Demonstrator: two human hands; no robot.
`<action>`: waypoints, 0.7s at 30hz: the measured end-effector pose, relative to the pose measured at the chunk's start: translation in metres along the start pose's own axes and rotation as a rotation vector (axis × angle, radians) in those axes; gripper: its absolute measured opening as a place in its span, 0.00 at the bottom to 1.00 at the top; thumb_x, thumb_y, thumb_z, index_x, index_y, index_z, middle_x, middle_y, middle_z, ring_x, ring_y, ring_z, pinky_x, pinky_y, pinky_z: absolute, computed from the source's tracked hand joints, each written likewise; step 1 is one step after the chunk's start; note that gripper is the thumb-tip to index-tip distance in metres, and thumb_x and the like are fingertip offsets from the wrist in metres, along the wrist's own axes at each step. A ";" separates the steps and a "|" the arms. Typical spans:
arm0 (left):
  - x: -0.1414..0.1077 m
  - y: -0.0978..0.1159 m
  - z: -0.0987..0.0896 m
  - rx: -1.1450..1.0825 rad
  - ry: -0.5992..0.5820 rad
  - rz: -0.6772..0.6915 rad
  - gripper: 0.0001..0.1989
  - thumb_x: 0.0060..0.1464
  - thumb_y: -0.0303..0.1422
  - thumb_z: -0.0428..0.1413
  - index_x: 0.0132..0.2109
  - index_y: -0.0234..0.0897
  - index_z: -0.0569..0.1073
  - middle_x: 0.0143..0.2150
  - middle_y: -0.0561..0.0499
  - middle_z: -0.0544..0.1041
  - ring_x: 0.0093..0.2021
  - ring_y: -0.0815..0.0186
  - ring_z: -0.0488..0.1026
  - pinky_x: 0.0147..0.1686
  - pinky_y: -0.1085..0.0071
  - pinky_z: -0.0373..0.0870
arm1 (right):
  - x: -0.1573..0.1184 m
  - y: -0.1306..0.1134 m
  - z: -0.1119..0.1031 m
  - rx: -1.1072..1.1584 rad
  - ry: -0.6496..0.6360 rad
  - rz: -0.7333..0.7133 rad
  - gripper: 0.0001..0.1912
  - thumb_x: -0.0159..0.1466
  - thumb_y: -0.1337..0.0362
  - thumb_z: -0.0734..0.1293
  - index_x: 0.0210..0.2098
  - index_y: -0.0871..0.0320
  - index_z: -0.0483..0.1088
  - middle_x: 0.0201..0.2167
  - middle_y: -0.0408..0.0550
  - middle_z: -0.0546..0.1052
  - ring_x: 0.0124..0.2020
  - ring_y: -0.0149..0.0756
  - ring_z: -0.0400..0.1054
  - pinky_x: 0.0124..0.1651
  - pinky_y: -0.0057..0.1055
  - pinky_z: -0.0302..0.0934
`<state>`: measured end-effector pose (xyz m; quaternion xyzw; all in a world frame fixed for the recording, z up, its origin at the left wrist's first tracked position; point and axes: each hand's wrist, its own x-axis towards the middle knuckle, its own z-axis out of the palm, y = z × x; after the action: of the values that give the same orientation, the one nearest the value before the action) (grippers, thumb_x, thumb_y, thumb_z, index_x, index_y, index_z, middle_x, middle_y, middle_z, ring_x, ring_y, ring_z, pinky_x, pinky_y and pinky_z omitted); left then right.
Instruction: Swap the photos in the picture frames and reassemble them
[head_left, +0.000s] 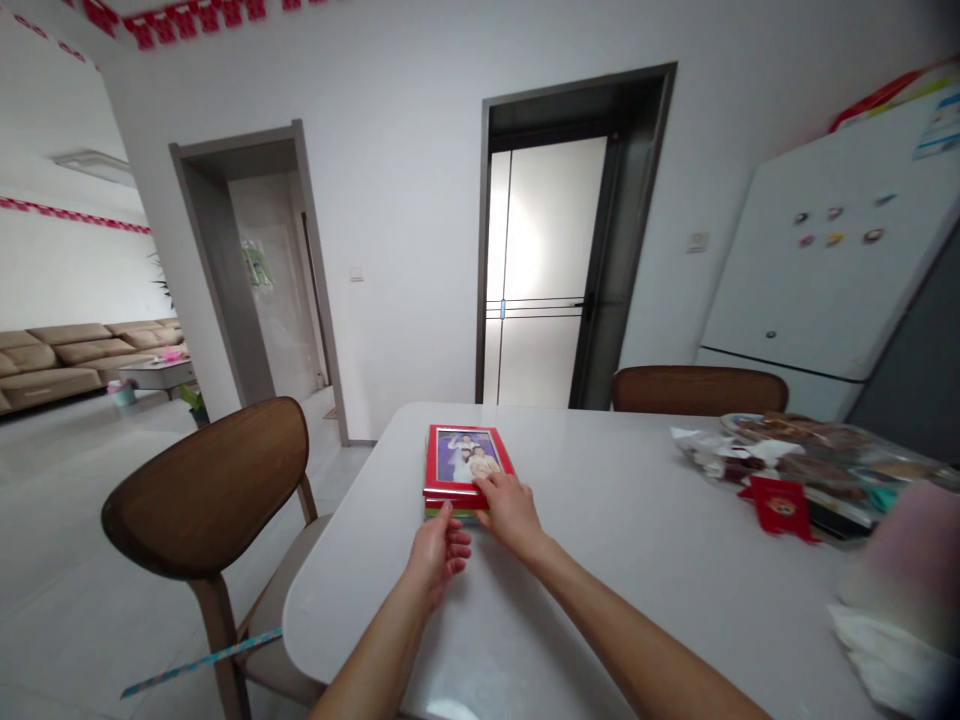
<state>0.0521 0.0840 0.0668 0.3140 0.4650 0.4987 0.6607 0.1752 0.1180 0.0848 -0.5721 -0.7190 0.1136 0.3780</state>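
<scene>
A red picture frame (433, 462) with a photo of people in it lies face up on top of a small stack on the white table (600, 480). Beneath it shows a greenish edge of another item. My right hand (510, 510) grips the near right corner of the red frame, fingers on top and thumb side low at the front edge. Just in front of the stack's near left edge is my left hand (441, 545), thumb up and fingers loosely curled apart, with nothing in it.
Brown chairs stand at the left (217, 490) and behind the table (697, 388). At the right lie plastic bags (817, 455), a red packet (780, 505), white tissue (885, 650) and a blurred pink object (911, 550). A white fridge (825, 260) stands beyond.
</scene>
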 end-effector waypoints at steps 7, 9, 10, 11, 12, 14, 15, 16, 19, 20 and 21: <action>0.008 -0.023 -0.003 -0.091 0.033 0.195 0.12 0.50 0.37 0.52 0.38 0.33 0.68 0.31 0.50 0.74 0.31 0.67 0.73 0.33 0.71 0.68 | -0.041 -0.003 -0.001 -0.183 -0.163 -0.175 0.12 0.46 0.70 0.63 0.32 0.57 0.69 0.34 0.49 0.70 0.41 0.40 0.60 0.46 0.37 0.50; 0.000 -0.025 0.001 -0.108 0.044 0.304 0.12 0.49 0.36 0.52 0.40 0.35 0.67 0.36 0.49 0.75 0.38 0.65 0.72 0.39 0.70 0.67 | -0.058 -0.002 -0.008 -0.133 -0.162 -0.183 0.14 0.46 0.68 0.64 0.34 0.56 0.69 0.37 0.49 0.70 0.42 0.40 0.60 0.47 0.36 0.51; -0.008 -0.026 0.004 -0.100 0.045 0.346 0.13 0.48 0.35 0.52 0.41 0.35 0.67 0.37 0.50 0.75 0.40 0.64 0.72 0.41 0.70 0.67 | -0.065 -0.001 -0.013 -0.072 -0.125 -0.151 0.16 0.47 0.65 0.64 0.37 0.56 0.68 0.40 0.50 0.69 0.45 0.41 0.59 0.49 0.36 0.51; -0.017 -0.028 0.006 -0.082 0.039 0.380 0.13 0.47 0.35 0.52 0.42 0.35 0.67 0.38 0.49 0.75 0.41 0.62 0.71 0.42 0.69 0.66 | -0.070 0.001 -0.019 0.017 -0.069 -0.091 0.19 0.48 0.62 0.63 0.41 0.57 0.67 0.44 0.51 0.67 0.48 0.42 0.58 0.50 0.37 0.50; -0.028 -0.029 0.008 -0.058 0.030 0.405 0.14 0.47 0.34 0.52 0.42 0.35 0.68 0.38 0.49 0.76 0.40 0.61 0.72 0.42 0.67 0.66 | -0.075 0.003 -0.026 0.133 -0.008 -0.005 0.23 0.50 0.59 0.62 0.45 0.57 0.64 0.48 0.52 0.65 0.50 0.43 0.56 0.51 0.38 0.50; -0.053 -0.033 0.011 0.013 -0.002 0.444 0.14 0.45 0.34 0.54 0.41 0.35 0.70 0.37 0.48 0.76 0.39 0.59 0.72 0.41 0.66 0.67 | -0.083 0.004 -0.042 0.392 0.074 0.214 0.29 0.53 0.51 0.59 0.51 0.56 0.58 0.52 0.52 0.63 0.53 0.43 0.55 0.49 0.39 0.54; -0.065 -0.035 0.012 0.074 -0.023 0.479 0.14 0.44 0.33 0.55 0.41 0.35 0.71 0.37 0.48 0.77 0.38 0.58 0.73 0.41 0.65 0.67 | -0.087 0.003 -0.050 0.520 0.083 0.313 0.30 0.54 0.49 0.56 0.53 0.54 0.54 0.52 0.51 0.62 0.52 0.42 0.56 0.47 0.38 0.57; -0.077 -0.038 0.012 0.182 -0.063 0.556 0.14 0.44 0.32 0.55 0.41 0.36 0.71 0.38 0.47 0.77 0.39 0.56 0.72 0.41 0.65 0.67 | -0.091 0.002 -0.058 0.641 0.074 0.393 0.31 0.55 0.47 0.54 0.54 0.53 0.52 0.52 0.50 0.63 0.51 0.42 0.58 0.43 0.36 0.60; -0.102 -0.049 0.009 0.729 -0.247 1.140 0.21 0.48 0.34 0.52 0.51 0.40 0.65 0.47 0.45 0.72 0.46 0.56 0.69 0.44 0.64 0.67 | -0.107 -0.004 -0.073 0.909 -0.046 0.535 0.31 0.55 0.45 0.51 0.53 0.55 0.55 0.49 0.53 0.67 0.45 0.43 0.65 0.37 0.35 0.63; -0.107 -0.053 0.008 0.901 -0.277 1.317 0.21 0.50 0.33 0.50 0.53 0.41 0.62 0.48 0.45 0.71 0.47 0.57 0.69 0.44 0.66 0.68 | -0.112 -0.005 -0.074 0.969 -0.097 0.560 0.31 0.55 0.46 0.52 0.51 0.57 0.58 0.46 0.55 0.69 0.42 0.44 0.67 0.37 0.36 0.64; -0.110 -0.057 0.007 1.038 -0.276 1.445 0.21 0.52 0.32 0.48 0.54 0.41 0.61 0.47 0.46 0.72 0.46 0.59 0.69 0.43 0.67 0.69 | -0.117 -0.005 -0.073 1.017 -0.145 0.582 0.29 0.54 0.47 0.54 0.49 0.59 0.60 0.44 0.57 0.71 0.40 0.44 0.68 0.37 0.37 0.64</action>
<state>0.0721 -0.0375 0.0520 0.8458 0.2374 0.4776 0.0110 0.2281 -0.0092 0.0899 -0.4834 -0.4118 0.5821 0.5079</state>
